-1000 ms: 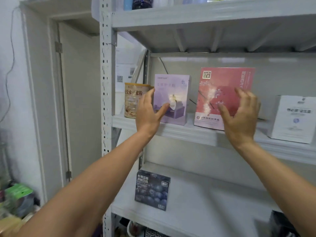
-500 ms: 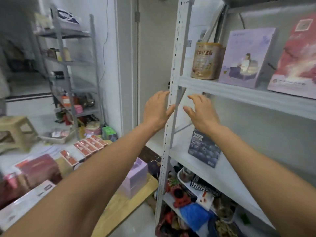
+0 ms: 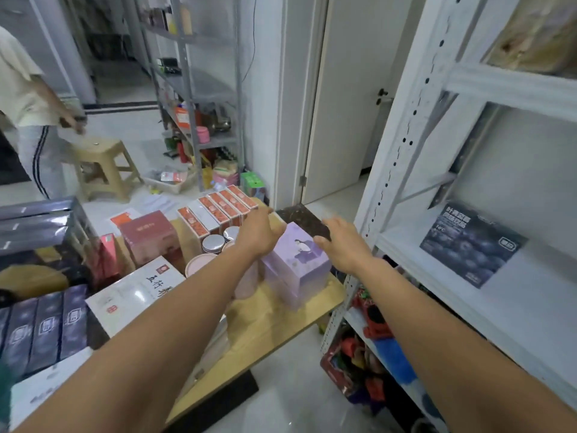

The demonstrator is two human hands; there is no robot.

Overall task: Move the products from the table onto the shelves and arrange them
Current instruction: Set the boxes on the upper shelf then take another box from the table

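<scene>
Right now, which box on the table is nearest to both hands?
The lilac box: it lies between the left hand and right hand; the orange boxes and dark boxes stand farther off.

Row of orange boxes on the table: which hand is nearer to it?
Left. The left hand is just right of the row of orange boxes, close to its far end; the right hand is farther right, at the other side of the lavender box.

White door, tan stool, pale floor

Wooden table bears lilac box, orange boxes.
</scene>
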